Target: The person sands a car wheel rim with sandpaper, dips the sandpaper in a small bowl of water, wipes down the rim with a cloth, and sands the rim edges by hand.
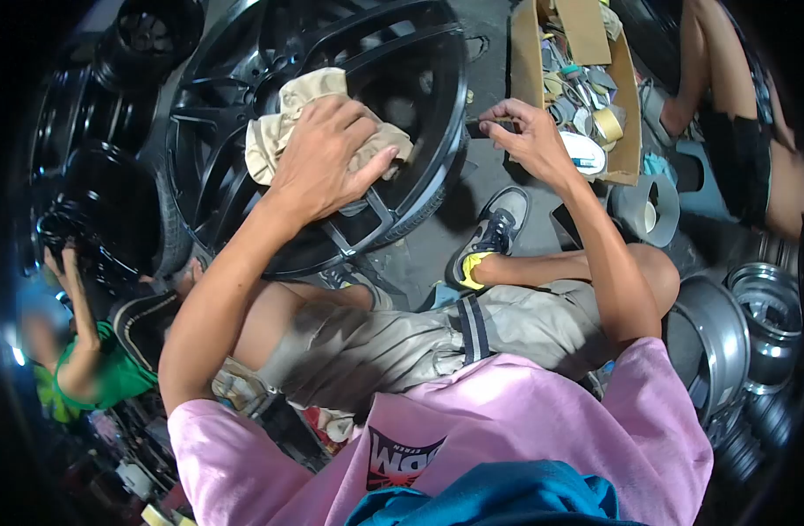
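Note:
My left hand [327, 153] lies over a crumpled beige cloth [266, 149], fingers curled on it and thumb out to the right. The cloth rests against the spokes of a large glossy black wheel rim [218, 114], which lies in front of me with a tyre around its edge. To the right of the rim, my right hand [533, 140] is raised with thumb and fingers drawn together. Something small and dark seems to be at its fingertips, too small to name.
A cardboard box [627, 131] of tape rolls and sanding scraps stands beyond my right hand. More black rims [104, 197] stack up at left, near a person in green [108, 373]. Another person's leg [693, 66] is at upper right, silver rims [765, 302] below.

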A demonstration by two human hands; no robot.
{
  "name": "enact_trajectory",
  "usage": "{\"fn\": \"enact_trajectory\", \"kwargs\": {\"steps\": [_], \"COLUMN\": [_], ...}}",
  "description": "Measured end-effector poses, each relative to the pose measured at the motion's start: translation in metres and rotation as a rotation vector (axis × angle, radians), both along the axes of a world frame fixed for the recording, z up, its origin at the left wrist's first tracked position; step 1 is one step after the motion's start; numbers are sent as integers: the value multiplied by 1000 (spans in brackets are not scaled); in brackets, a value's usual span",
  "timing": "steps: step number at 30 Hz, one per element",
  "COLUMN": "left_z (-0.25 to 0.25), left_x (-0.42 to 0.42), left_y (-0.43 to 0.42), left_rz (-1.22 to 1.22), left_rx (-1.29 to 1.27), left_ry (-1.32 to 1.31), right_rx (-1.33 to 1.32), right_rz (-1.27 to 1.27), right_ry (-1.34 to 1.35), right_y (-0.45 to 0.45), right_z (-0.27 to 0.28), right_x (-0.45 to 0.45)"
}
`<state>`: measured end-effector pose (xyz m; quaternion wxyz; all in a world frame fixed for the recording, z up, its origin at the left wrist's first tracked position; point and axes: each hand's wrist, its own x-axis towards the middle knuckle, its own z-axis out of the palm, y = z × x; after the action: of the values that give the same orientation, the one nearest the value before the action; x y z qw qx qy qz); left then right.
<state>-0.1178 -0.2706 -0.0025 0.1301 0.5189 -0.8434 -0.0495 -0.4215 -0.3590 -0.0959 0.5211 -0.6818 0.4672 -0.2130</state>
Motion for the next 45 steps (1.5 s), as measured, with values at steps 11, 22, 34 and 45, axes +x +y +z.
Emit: {"fn": "enact_trajectory", "kwargs": {"steps": [11,22,34,45], "left_z": [-25,-28,-36,-10], "left_x": [0,3,-2,-16], "left_y": [-16,-17,-27,-29], "left_rz": [-83,-85,43,12], "left_rx": [-26,28,122,488], "left_ry": [164,156,385,785], "right_rx": [55,-618,87,-38], "right_rz": [24,432,50,-4], "right_ry": [173,60,9,122], "right_y": [1,-13,57,132], "right_z": [-30,-87,-17,-53], "right_x": [26,21,35,31]}}
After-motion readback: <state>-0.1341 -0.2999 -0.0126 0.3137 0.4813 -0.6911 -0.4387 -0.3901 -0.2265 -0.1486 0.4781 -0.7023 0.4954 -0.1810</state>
